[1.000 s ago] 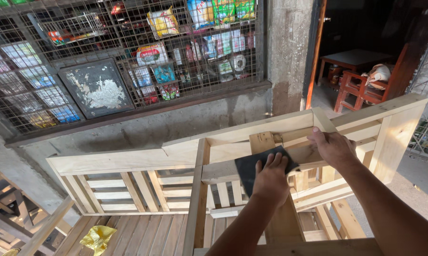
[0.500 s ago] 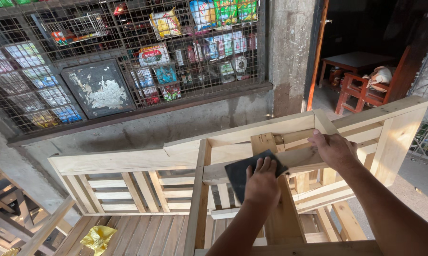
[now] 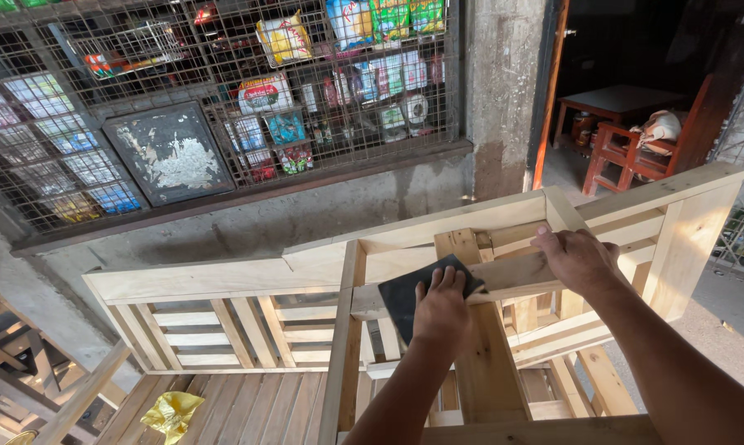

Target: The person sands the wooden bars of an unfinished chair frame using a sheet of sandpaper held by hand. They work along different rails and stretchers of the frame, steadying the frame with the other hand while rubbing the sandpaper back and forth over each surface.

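Sandpaper (image 3: 405, 298), a dark sheet, lay flat on a horizontal rail of the pale wooden frame (image 3: 223, 280), and the left hand (image 3: 442, 309) pressed it down with fingers spread, not clenched. Just right of this hand, the right hand (image 3: 578, 259) gripped the same rail, fingers curled over its top edge. Beyond both hands stood a wire mesh wall (image 3: 182, 99) with colourful packets behind it. Low to the left of the left hand lay a yellow crumpled bag (image 3: 170, 412)
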